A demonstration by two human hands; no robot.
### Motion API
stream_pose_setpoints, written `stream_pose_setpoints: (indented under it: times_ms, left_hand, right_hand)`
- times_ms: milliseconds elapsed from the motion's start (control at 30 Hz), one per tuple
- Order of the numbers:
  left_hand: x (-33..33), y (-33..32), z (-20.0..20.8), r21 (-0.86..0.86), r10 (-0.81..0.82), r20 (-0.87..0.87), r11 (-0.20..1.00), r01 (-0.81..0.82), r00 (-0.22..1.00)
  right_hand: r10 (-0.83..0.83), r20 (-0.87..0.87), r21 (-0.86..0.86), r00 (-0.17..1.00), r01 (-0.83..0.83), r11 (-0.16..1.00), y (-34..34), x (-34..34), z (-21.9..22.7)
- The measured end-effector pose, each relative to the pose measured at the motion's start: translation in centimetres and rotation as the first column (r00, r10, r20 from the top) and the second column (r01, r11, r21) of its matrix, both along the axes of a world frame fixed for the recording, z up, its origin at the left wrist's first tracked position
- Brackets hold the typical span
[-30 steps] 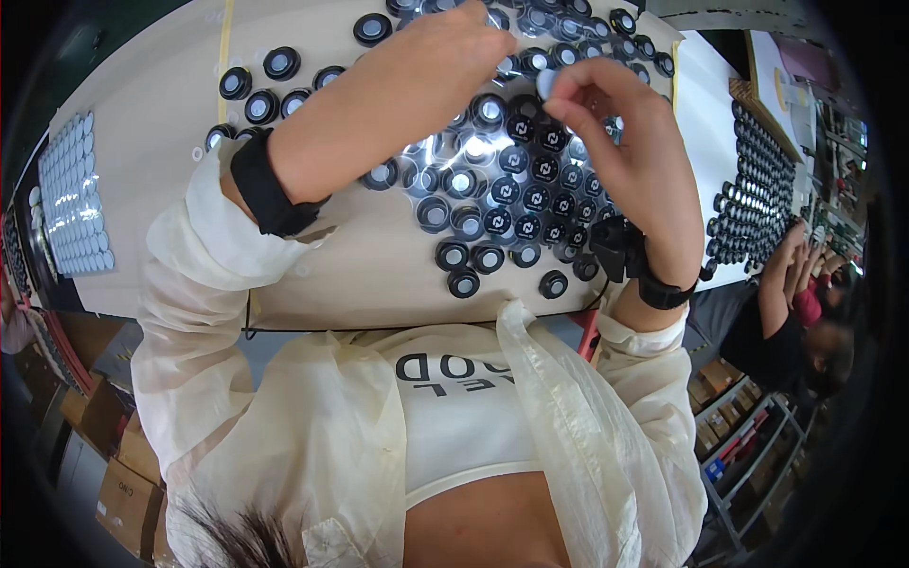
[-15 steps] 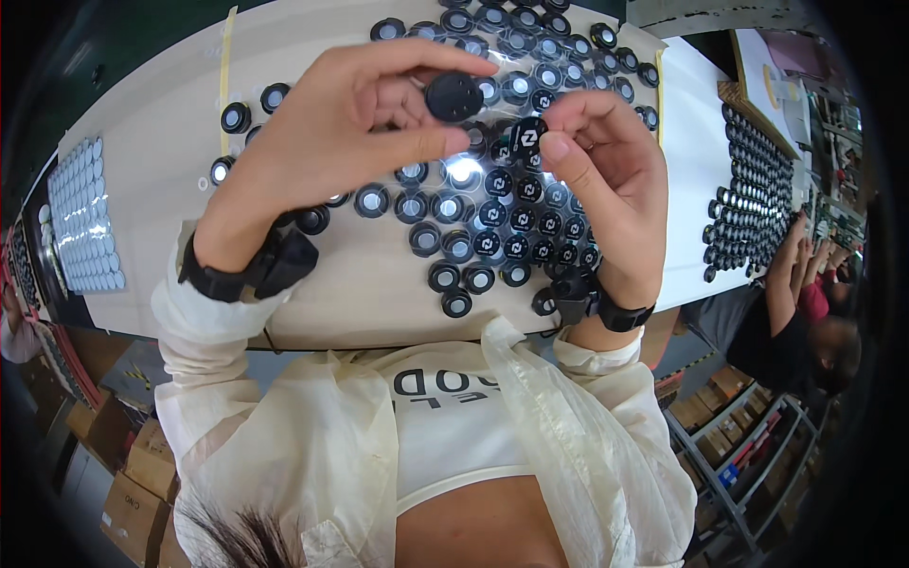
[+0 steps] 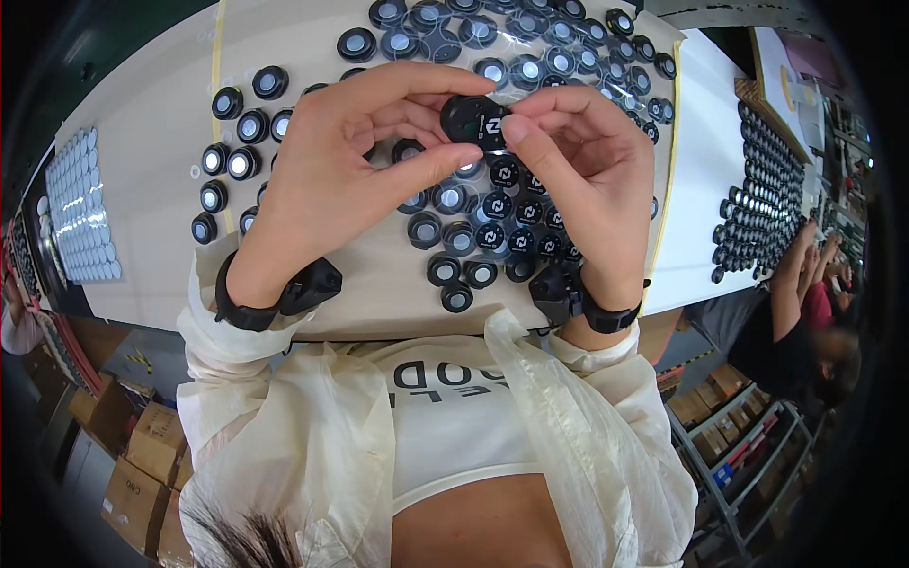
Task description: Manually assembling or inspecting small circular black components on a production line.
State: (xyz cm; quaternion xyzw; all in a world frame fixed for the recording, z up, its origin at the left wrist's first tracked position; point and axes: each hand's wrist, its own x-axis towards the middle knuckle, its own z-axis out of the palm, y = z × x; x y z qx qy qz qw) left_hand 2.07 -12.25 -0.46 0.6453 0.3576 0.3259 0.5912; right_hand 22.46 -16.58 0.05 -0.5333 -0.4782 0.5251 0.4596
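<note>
My left hand (image 3: 327,156) grips a round black cap-like piece (image 3: 456,115) between thumb and fingers, its flat face turned up. Pinched in my right hand (image 3: 601,170) is a round black sticker (image 3: 493,127) with a white emblem. The sticker overlaps the right part of the piece's face; whether it is pressed down cannot be told. Below the hands lies a clear sheet with rows of matching black stickers (image 3: 497,205), partly covered by my right hand. Black round pieces with pale grey centres (image 3: 424,229) show around and beneath it.
More black pieces (image 3: 243,162) stand at the left of the beige table (image 3: 156,189), near a yellow tape line (image 3: 218,66). A sheet of pale discs (image 3: 85,208) lies far left. Dense rows of black pieces (image 3: 753,189) fill the right-hand table, where a person (image 3: 776,303) sits.
My hands have come together. The sticker has moved left from beside the black piece to over its face. My view has shifted slightly.
</note>
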Motion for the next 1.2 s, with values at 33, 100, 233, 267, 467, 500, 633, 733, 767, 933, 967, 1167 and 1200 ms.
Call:
stream_pose_setpoints:
  times_ms: [33, 100, 233, 267, 467, 500, 633, 733, 767, 933, 967, 1167, 1200]
  left_hand:
    - [0.0, -0.1, -0.1, -0.004, -0.001, -0.001, 1.000, 0.001, 1.000]
    - [-0.1, -0.2, -0.3, -0.011, 0.011, 0.020, 1.000, -0.010, 1.000]
    - [-0.1, -0.2, -0.5, -0.046, 0.027, -0.004, 0.999, -0.027, 1.000]
    - [0.0, -0.3, -0.6, -0.059, 0.046, -0.044, 0.997, -0.049, 0.998]
    - [-0.3, -0.2, -0.5, -0.014, 0.128, -0.198, 0.991, -0.134, 0.972]
    - [-0.4, -0.1, -0.5, -0.068, 0.090, -0.191, 0.992, -0.105, 0.977]
    - [0.1, -0.5, -0.3, -0.096, 0.034, -0.084, 0.994, -0.042, 0.996]
    - [0.4, -0.8, 0.1, -0.119, 0.078, -0.070, 0.989, -0.086, 0.994]
    - [0.4, -0.8, 0.1, -0.105, 0.095, -0.031, 0.990, -0.098, 0.995]
    - [0.4, -1.0, 0.0, -0.042, 0.128, -0.020, 0.991, -0.129, 0.992]
    - [0.5, -1.0, 0.0, -0.055, 0.131, 0.009, 0.990, -0.130, 0.991]
    - [0.6, -1.2, 0.1, -0.044, 0.154, 0.012, 0.987, -0.153, 0.988]
    - [0.6, -1.2, 0.2, -0.030, 0.158, -0.014, 0.987, -0.159, 0.987]
  right_hand:
    - [-0.008, 0.109, 0.021, 0.994, 0.006, 1.000, 0.0, 0.0, 0.0]
    - [-0.017, 0.136, -0.002, 0.991, 0.018, 1.000, 0.0, -0.2, 0.4]
    - [-0.002, 0.179, 0.005, 0.984, 0.001, 1.000, 0.1, -0.2, 0.0]
    - [-0.001, 0.178, 0.003, 0.984, 0.000, 1.000, 0.0, -0.2, -0.1]
    - [-0.021, 0.230, 0.160, 0.973, -0.017, 0.987, -0.6, -0.6, 0.6]
    - [-0.020, 0.160, 0.130, 0.987, -0.001, 0.992, -0.6, -0.7, 0.9]
    - [0.029, -0.082, -0.055, 0.996, -0.034, 0.998, -0.2, -0.3, 1.2]
    - [0.012, -0.111, -0.103, 0.994, -0.024, 0.994, -0.1, 0.0, 1.1]
    - [0.011, -0.111, -0.103, 0.994, -0.023, 0.994, -0.1, 0.0, 1.0]
    - [0.013, -0.263, -0.087, 0.965, -0.037, 0.996, -0.1, -0.2, 1.1]
    - [0.012, -0.262, -0.087, 0.965, -0.036, 0.996, -0.1, -0.2, 1.1]
    - [0.041, -0.161, 0.002, 0.986, -0.041, 0.999, -0.1, -0.4, 0.4]
    - [0.039, -0.146, 0.011, 0.988, -0.038, 0.999, -0.1, -0.4, 0.3]
